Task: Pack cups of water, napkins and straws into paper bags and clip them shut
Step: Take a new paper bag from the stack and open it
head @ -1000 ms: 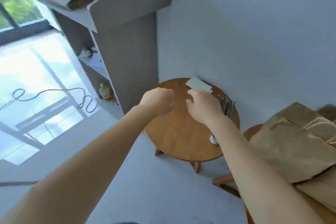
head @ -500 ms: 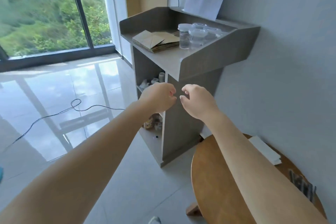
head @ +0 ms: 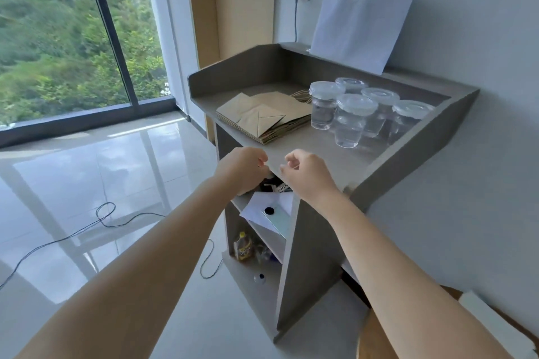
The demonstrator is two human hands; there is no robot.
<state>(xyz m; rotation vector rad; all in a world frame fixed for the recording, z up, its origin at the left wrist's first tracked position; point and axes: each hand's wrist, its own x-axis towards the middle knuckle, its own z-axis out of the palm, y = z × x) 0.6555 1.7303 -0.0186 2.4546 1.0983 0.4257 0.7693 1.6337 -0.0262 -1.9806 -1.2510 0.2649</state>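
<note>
From the head view, a grey stand [head: 329, 151] with a raised rim sits against the wall, and everything else is placed from it. On its top, toward the window side, lies a flat stack of folded brown paper bags [head: 264, 116], their twine handles poking out at the back edge. Beside the stack, on the wall side of the top, five clear plastic cups [head: 351, 119] stand upright in a close cluster, each capped with a translucent lid and holding clear water to well up the sides. A white sheet in clear plastic [head: 360, 28] leans against the wall at the back of the top.

Under the top, an open shelf of the stand holds white papers [head: 262, 207] and some dark items too shadowed to identify; the lowest shelf holds a small yellow-labelled bottle [head: 244, 246].

Both arms reach toward the front edge of the stand. The left hand [head: 243, 167] is curled into a loose fist and the right hand [head: 306, 172] has its fingers bent inward with thumb and forefinger near each other; whether either pinches anything small cannot be told, and nothing visible lies in them.
</note>
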